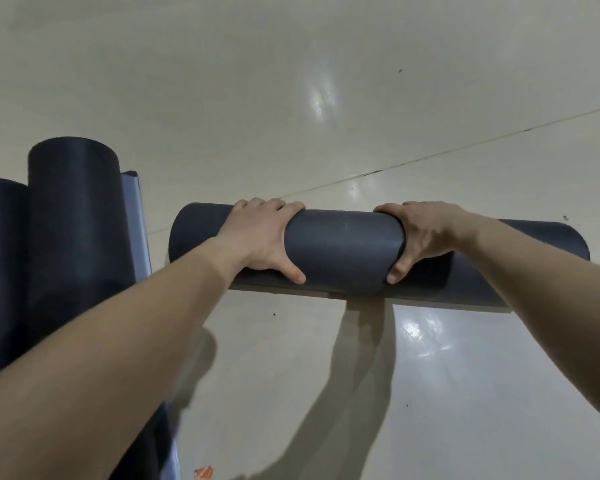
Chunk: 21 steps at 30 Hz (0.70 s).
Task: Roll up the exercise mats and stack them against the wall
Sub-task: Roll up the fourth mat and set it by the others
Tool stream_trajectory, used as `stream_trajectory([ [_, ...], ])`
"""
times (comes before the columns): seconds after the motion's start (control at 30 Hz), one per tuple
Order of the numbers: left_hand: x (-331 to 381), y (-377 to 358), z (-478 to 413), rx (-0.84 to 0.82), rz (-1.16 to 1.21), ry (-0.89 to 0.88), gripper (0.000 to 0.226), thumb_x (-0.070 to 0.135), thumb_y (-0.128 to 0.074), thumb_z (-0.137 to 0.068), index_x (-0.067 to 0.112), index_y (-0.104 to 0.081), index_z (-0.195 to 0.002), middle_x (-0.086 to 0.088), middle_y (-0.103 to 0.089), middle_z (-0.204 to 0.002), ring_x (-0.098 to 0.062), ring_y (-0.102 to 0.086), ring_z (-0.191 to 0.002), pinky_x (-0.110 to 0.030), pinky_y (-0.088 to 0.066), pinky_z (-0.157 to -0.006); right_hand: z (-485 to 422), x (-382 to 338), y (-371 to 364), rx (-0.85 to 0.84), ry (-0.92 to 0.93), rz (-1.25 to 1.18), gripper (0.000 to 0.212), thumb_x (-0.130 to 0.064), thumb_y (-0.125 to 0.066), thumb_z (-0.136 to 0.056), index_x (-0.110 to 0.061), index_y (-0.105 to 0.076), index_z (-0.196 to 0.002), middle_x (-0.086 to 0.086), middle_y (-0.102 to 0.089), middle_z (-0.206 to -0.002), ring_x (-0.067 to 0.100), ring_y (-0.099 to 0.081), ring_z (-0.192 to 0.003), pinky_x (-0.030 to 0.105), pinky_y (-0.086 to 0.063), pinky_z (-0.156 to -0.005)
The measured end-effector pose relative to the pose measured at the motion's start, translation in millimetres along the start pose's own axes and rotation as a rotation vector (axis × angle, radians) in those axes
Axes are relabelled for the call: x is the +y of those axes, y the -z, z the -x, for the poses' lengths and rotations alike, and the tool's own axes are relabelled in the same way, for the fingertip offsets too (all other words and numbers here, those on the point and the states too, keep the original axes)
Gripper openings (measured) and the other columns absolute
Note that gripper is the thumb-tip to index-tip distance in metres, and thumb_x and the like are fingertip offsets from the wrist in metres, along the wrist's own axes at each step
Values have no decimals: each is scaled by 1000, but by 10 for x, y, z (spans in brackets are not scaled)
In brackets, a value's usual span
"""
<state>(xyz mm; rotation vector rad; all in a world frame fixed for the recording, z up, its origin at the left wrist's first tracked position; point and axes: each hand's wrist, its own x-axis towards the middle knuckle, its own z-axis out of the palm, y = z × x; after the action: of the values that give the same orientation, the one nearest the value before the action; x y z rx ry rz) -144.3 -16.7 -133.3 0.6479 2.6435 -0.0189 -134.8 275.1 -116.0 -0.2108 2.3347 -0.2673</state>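
Observation:
A dark grey rolled exercise mat point(343, 247) lies crosswise in front of me, just above the pale floor. My left hand point(260, 237) grips it left of its middle, fingers over the top and thumb on the near side. My right hand point(420, 233) grips it right of the middle in the same way. A short loose flap of the mat shows under the roll along its near edge. At the left stand two more rolled dark mats, a taller one point(73, 216) and a second one point(0, 258) cut by the frame edge.
A grey strip point(136, 223), perhaps a mat edge, leans beside the taller roll. Glossy cream floor tiles point(326, 98) spread ahead and to the right, with a thin joint line running diagonally. A small orange scrap point(203, 472) lies at the bottom edge.

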Motion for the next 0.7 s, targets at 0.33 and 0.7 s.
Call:
stream_trajectory([
  [0.33, 206, -391, 1119, 182, 282, 368, 110, 67, -73, -79, 31, -11, -163, -5, -2, -171, -32, -2, -157, -56, -16, -125, 498, -381, -571, -77, -104, -226, 115, -77, -87, -27, -45, -45, -129, -14, -62, -120, 22, -60, -111, 44, -47, -104],
  [0.7, 203, -505, 1152, 346, 1193, 778, 81, 53, -52, -101, 38, -1, -162, -7, -34, -163, -34, -39, -145, -47, -37, -114, 411, -1613, -1089, 118, -200, -566, 121, -83, -82, -36, -29, -48, -138, -6, -64, -125, 22, -64, -102, 41, -55, -90],
])
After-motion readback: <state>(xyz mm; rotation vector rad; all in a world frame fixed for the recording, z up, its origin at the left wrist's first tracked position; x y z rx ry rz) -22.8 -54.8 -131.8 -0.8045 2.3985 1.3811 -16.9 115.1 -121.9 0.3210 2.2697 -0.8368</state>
